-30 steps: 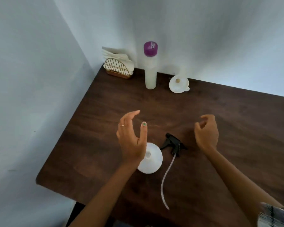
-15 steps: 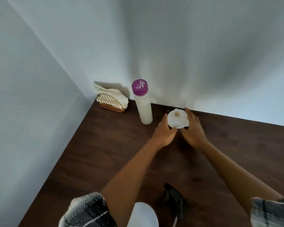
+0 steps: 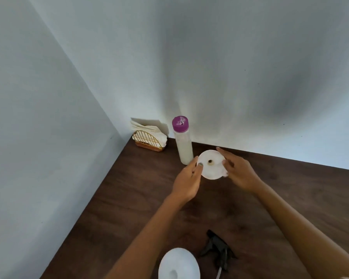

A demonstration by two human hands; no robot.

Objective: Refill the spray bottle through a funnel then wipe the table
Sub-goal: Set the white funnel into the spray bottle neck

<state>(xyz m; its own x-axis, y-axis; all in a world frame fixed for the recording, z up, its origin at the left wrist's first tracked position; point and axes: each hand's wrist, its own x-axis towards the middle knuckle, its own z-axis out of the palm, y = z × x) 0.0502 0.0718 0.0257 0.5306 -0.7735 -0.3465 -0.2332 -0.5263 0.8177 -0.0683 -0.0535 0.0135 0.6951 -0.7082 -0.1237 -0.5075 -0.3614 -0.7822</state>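
- Desk [image 3: 129,198]: dark wood, filling the lower frame.
- Spray bottle [image 3: 178,263]: open-necked, bottom centre; black sprayer [image 3: 218,251] lies just right of it.
- Refill bottle [image 3: 182,143]: purple-capped, upright at centre.
- Left hand [image 3: 186,183], right hand [image 3: 241,174]: fingers of both curled on the funnel's [image 3: 212,165] rim, frame centre.

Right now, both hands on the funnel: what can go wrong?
1. The funnel sits right beside the purple-capped bottle; the left hand could knock it over on the lift.
2. The open spray bottle stands at the near table edge, under the left forearm: possible tip on the way back.
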